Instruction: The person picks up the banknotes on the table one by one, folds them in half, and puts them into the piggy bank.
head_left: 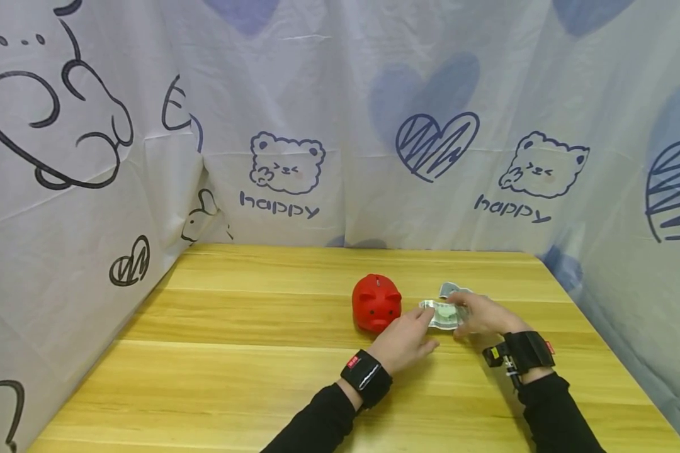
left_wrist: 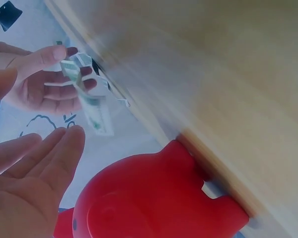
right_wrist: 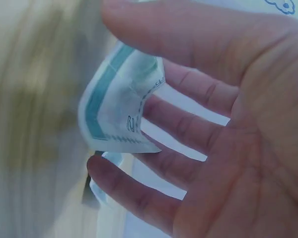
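Observation:
A red piggy bank [head_left: 376,305] stands on the table, its face toward me and a slot on top. Between thumb and fingers, my right hand [head_left: 483,314] holds a creased green banknote [head_left: 443,316], its free end pointing left; the note also shows close up in the right wrist view [right_wrist: 120,101]. My left hand [head_left: 401,343] is in front of the piggy bank, fingers extended toward the note's left end. In the left wrist view, those fingers [left_wrist: 64,153] appear apart from the note. Another banknote [head_left: 447,289] lies behind, partly hidden by the right hand.
The wooden table [head_left: 232,377] reaches back to a white printed curtain [head_left: 351,189], which also hangs along both sides. Each wrist wears a black strap [head_left: 367,379], and a small camera [head_left: 494,355] sits at the right one.

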Tool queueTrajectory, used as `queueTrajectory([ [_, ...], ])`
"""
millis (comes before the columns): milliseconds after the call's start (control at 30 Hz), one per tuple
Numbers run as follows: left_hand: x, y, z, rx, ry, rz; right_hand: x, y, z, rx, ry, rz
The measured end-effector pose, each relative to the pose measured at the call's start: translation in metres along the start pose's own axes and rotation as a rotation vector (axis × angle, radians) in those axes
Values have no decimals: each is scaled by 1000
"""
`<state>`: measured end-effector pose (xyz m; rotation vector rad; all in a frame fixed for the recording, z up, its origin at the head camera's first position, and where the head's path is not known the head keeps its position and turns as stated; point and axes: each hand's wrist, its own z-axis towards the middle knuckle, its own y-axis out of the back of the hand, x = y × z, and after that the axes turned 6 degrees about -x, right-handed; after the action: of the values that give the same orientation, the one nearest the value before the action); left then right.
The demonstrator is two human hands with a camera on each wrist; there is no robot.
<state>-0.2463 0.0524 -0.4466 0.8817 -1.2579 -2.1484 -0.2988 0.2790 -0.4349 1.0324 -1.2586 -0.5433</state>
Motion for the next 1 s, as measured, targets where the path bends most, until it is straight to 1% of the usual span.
queueTrajectory([
  [167, 0, -1, 0, 10, 22, -11, 2, 5, -2, -3, 36, 53],
  [233, 0, -2, 0, 16, 29, -17, 3, 7, -3, 1, 62, 73],
  [400, 0, -2, 0, 39, 56, -55, 3, 10, -4, 4, 88, 94],
  [500, 0, -3, 0, 42, 74, -83, 3, 12, -5, 5, 98, 115],
  [733, -2, -3, 0, 37, 112, -125, 3, 17, -8, -31, 143, 104],
  [833, -2, -3, 0, 25, 104, -138, 3, 19, -9, -32, 171, 102],
  [1000, -2, -1, 1, -43, 42, -129, 5, 19, -8, -15, 216, 106],
])
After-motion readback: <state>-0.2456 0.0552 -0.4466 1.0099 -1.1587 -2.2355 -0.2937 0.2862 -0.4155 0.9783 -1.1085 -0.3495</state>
